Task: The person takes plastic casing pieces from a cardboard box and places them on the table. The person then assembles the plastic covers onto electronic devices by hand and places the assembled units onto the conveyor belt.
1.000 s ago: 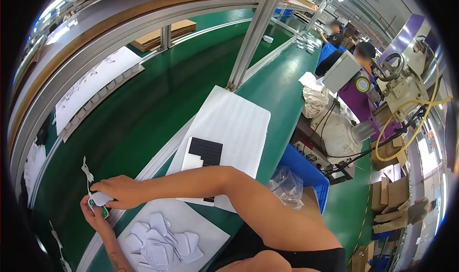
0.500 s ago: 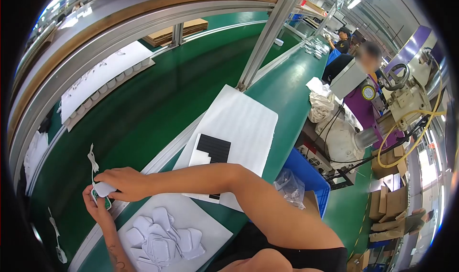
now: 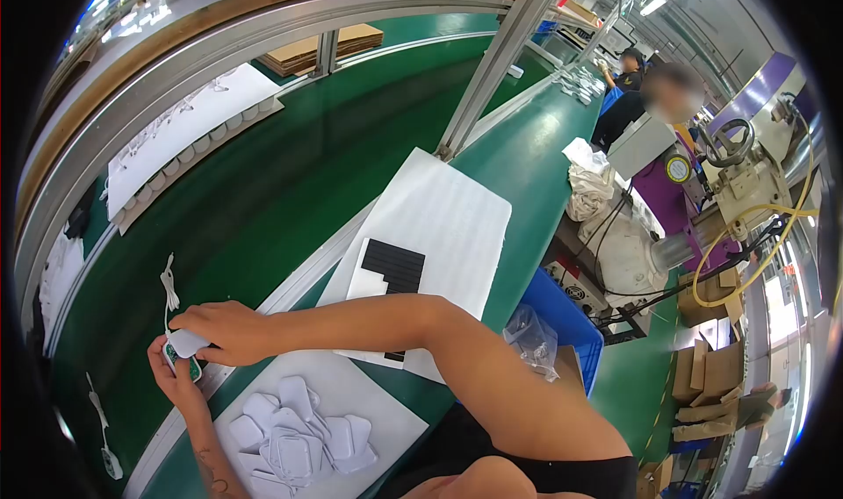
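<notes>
A small white housing with a green circuit board (image 3: 195,370) is gripped in my left hand (image 3: 180,388), over the edge of the green belt. My right hand (image 3: 230,330) is closed on a white rounded-square cover (image 3: 187,343), which lies over part of the board. Whether the two parts are fully pressed together I cannot tell. From the housing's far end runs a white bundled cable (image 3: 169,281). Below my hands, a loose pile of similar white covers (image 3: 297,453) rests on a white foam sheet (image 3: 386,411).
Another white sheet (image 3: 465,196) carries black strips (image 3: 399,266). On the belt lie another cabled white unit (image 3: 107,451) and a white tray (image 3: 189,130). A metal post (image 3: 492,69) rises beyond. At right are a blue bin (image 3: 571,319), a press machine (image 3: 702,192) and co-workers (image 3: 628,113).
Both hands have shifted slightly left and up in view with the housing and cover, still in the same grip. A co-worker at the machine has leaned left in view.
</notes>
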Motion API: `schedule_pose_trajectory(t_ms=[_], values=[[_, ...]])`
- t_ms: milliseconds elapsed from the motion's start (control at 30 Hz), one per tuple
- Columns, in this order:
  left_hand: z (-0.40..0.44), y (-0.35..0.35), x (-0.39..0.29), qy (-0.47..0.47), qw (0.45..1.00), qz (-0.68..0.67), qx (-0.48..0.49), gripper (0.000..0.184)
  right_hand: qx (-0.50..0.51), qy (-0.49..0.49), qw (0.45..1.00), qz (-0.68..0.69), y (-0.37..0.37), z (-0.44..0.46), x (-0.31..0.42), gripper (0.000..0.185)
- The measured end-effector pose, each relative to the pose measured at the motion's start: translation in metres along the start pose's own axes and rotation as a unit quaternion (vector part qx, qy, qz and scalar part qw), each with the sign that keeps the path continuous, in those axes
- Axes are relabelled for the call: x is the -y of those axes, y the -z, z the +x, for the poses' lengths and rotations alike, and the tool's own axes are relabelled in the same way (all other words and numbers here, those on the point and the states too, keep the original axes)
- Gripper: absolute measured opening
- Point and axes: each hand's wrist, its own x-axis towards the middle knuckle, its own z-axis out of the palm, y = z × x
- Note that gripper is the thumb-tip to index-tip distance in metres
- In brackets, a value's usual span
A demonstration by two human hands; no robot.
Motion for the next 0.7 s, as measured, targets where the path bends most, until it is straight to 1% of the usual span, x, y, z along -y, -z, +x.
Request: schedule_pose_trajectory(t_ms=[100, 267, 500, 633, 667, 700], values=[[0.000, -0.004, -0.001, -0.047, 0.999, 0.022, -0.015, 0.035, -0.003, 0.000, 1.000, 0.013, -0.001, 0.001, -0.002, 0.056], [0.000, -0.013, -0.014, -0.032, 0.999, 0.015, -0.030, 0.035, 0.008, -0.007, 1.000, 0.008, 0.001, 0.001, -0.002, 0.057], [-0.001, -0.008, -0.011, -0.018, 0.999, 0.017, -0.030, 0.034, -0.022, 0.011, 1.000, -0.005, -0.002, 0.000, -0.001, 0.053], [-0.001, -0.010, -0.014, -0.022, 0.999, 0.016, -0.020, 0.033, -0.018, 0.007, 1.000, 0.007, -0.002, 0.000, -0.003, 0.054], [0.000, -0.002, -0.007, -0.006, 1.000, 0.005, -0.003, 0.036, -0.018, 0.011, 1.000, 0.006, -0.002, 0.001, -0.004, 0.054], [-0.003, -0.004, -0.009, -0.017, 1.000, 0.021, -0.005, 0.038, -0.019, 0.015, 1.000, 0.005, -0.004, 0.000, -0.005, 0.054]])
